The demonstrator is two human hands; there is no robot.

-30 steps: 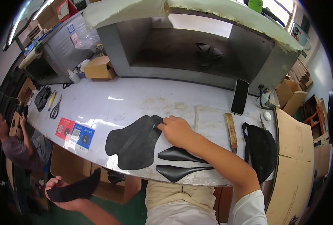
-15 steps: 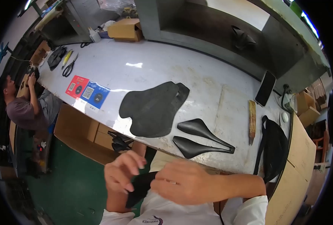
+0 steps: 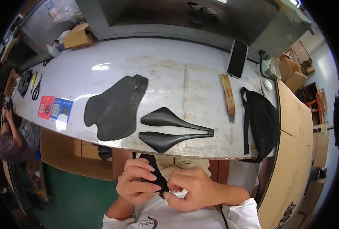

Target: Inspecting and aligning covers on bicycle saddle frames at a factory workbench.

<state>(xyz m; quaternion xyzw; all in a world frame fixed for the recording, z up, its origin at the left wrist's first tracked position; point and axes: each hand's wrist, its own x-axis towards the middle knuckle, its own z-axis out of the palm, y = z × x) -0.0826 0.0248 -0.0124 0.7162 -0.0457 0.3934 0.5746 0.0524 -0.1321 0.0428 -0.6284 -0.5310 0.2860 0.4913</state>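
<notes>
Below the front edge of the table [image 3: 169, 89], before the person's lap, the black piece [image 3: 160, 178] is held between both hands. It looks light, thin and soft, likelier to fold than break; pinching its edges should serve best. The left hand [image 3: 135, 184] lays curled, slightly parted fingers over it; the right hand [image 3: 194, 187], wrist bent inward, pinches its lower end. On the table, near its front edge, lie the saddle [image 3: 162, 142] and sheet [image 3: 114, 110]; toward its back, the phone [image 3: 237, 59].

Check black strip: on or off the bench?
Off: the left hand and right hand hold the strip in front of the bench.
</notes>
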